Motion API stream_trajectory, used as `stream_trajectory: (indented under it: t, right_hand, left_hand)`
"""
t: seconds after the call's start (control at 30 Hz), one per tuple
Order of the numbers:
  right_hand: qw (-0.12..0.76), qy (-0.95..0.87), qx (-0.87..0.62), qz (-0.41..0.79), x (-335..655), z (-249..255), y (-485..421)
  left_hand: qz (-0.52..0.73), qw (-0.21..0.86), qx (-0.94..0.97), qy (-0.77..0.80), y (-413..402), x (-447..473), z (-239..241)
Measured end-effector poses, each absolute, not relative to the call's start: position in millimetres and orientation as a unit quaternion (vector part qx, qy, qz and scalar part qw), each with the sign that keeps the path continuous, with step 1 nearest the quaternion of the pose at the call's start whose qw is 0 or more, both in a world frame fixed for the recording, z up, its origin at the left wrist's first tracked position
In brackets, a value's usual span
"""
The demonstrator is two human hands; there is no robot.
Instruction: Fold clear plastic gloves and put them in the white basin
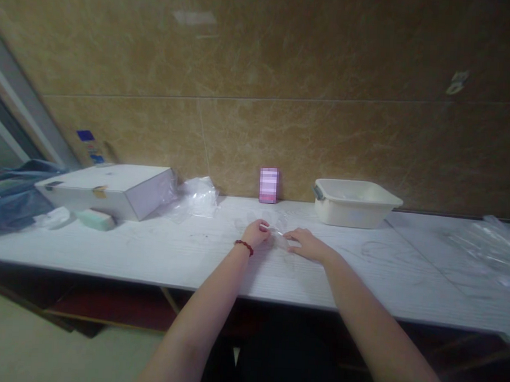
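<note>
Between my two hands, low over the white tabletop (pixel 185 250), is a thin clear plastic bag (pixel 279 240), hard to make out against the wood. My left hand (pixel 256 232), with a red beaded bracelet (pixel 244 247) at its wrist, curls its fingers on the bag's left side. From the right, my right hand (pixel 307 244) grips the bag's edge with fingers and thumb. More see-through film (pixel 254 216) seems to lie just behind my left hand. Whether anything is inside the bag cannot be seen.
A phone-like upright thing (pixel 269 186) leans on the tiled wall. To the right stand a cream plastic tub (pixel 351 209) and plastic bags (pixel 489 246). A white box (pixel 111 187), crumpled bags (pixel 199 197) and a pale green block (pixel 95 219) occupy the left.
</note>
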State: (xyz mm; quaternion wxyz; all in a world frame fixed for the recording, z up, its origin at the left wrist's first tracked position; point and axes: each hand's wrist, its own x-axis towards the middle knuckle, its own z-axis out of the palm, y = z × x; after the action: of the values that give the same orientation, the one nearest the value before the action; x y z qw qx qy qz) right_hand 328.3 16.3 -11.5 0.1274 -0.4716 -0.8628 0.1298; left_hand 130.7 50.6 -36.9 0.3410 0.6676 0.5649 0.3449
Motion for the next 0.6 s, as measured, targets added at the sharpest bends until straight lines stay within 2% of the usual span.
stream_trajectory:
  t: [0.2, 0.47, 0.6]
  right_hand:
    - [0.099, -0.863, -0.475, 0.139, 329, -13, 16]
    - [0.079, -0.856, -0.482, 0.170, 335, -16, 22]
    - [0.062, -0.858, -0.476, 0.183, 336, -14, 25]
  left_hand:
    - [0.329, 0.302, 0.688, 0.571, 52, 128, -39]
    - [0.306, 0.164, 0.741, 0.575, 50, 119, -27]
    - [0.226, 0.115, 0.847, 0.467, 38, 125, -12]
